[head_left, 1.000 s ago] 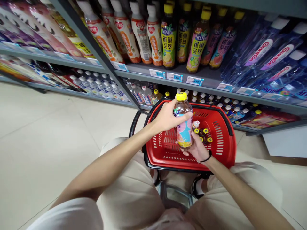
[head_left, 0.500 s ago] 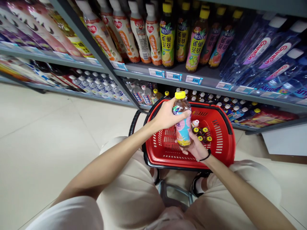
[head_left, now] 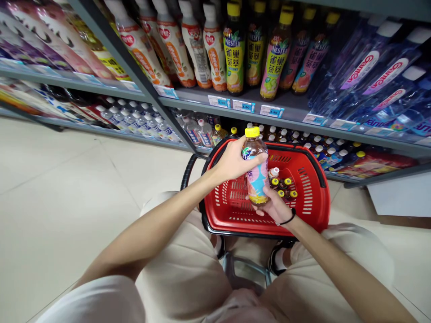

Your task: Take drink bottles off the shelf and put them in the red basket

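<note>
A bottle of iced tea (head_left: 258, 179) with a yellow cap and a pink and blue label is held almost upright above the basket. Round its upper part, just below the cap, my left hand (head_left: 235, 160) is closed, thumb across the front. My right hand (head_left: 273, 204) grips the base, with a dark band on that wrist. Below them stands the red shopping basket (head_left: 318, 197), between my knees and the shelf. Inside it are several small dark bottles (head_left: 281, 194) with yellow caps and one bottle with a white cap (head_left: 274, 172).
Shelves (head_left: 292, 113) of drinks run across the front. Upper rows hold orange-labelled white bottles (head_left: 178, 51), iced teas (head_left: 275, 56) and large water bottles (head_left: 367, 72). Small water bottles (head_left: 134, 119) fill the lower shelf. The basket's black handle (head_left: 189, 172) leans left. Tiled floor (head_left: 67, 188) lies left.
Almost nothing differs. Both hands keep the same hold on the iced tea bottle, and the basket and shelves stay where they were.
</note>
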A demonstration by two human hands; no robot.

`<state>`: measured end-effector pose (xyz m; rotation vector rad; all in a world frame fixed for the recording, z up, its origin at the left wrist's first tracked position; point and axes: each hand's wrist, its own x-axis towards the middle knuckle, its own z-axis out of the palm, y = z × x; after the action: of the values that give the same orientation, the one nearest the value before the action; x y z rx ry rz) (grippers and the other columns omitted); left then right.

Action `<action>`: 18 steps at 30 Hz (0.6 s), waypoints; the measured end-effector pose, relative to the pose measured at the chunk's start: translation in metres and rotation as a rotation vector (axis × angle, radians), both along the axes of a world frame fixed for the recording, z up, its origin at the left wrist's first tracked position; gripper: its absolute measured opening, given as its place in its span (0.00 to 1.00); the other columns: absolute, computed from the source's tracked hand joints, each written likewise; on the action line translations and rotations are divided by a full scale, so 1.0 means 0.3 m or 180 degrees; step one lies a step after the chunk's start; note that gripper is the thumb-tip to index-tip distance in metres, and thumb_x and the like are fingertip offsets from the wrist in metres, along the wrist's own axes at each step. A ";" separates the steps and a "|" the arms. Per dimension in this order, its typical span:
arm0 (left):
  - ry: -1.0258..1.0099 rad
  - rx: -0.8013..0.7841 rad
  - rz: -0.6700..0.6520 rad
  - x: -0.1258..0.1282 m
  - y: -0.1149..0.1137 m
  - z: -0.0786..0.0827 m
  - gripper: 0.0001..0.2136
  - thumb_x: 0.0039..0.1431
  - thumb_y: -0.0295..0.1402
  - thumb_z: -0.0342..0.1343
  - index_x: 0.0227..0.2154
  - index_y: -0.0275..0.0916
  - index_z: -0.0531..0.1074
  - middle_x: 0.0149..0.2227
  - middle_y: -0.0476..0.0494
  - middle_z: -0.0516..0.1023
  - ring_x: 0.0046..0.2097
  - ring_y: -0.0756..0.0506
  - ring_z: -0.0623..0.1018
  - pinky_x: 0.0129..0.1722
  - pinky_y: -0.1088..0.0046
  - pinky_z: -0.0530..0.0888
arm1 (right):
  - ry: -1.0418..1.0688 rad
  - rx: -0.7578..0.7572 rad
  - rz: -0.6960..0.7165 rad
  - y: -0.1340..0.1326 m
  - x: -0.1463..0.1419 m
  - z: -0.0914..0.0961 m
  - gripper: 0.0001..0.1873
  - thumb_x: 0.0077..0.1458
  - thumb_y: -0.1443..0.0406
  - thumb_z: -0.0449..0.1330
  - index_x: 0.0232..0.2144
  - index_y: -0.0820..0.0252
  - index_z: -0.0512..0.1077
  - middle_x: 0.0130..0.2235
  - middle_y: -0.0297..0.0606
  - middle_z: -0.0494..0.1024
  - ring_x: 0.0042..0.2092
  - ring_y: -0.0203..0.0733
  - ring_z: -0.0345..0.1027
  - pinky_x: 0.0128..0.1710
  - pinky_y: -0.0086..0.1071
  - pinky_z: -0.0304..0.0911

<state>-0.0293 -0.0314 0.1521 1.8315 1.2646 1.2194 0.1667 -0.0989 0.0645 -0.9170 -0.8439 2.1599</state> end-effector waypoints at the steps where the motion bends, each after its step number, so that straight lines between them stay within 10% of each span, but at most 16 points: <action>1: -0.0008 0.0007 -0.0005 0.000 0.001 0.000 0.26 0.57 0.52 0.64 0.45 0.32 0.76 0.39 0.39 0.83 0.38 0.43 0.80 0.39 0.69 0.75 | -0.0026 0.0091 0.0001 0.000 -0.002 0.000 0.32 0.44 0.43 0.77 0.38 0.61 0.76 0.33 0.41 0.80 0.26 0.37 0.69 0.17 0.26 0.59; 18: -0.0371 -0.0173 0.0302 0.000 0.044 -0.043 0.25 0.56 0.55 0.64 0.41 0.35 0.77 0.40 0.39 0.81 0.39 0.42 0.78 0.42 0.65 0.76 | -0.0624 0.1294 -0.0072 0.078 -0.019 -0.010 0.35 0.39 0.52 0.80 0.44 0.56 0.70 0.34 0.36 0.80 0.24 0.37 0.68 0.19 0.31 0.66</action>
<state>-0.0292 -0.0183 0.1392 1.6538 1.3190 1.3097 0.1610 -0.0755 0.0614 -0.9260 -1.3031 1.8010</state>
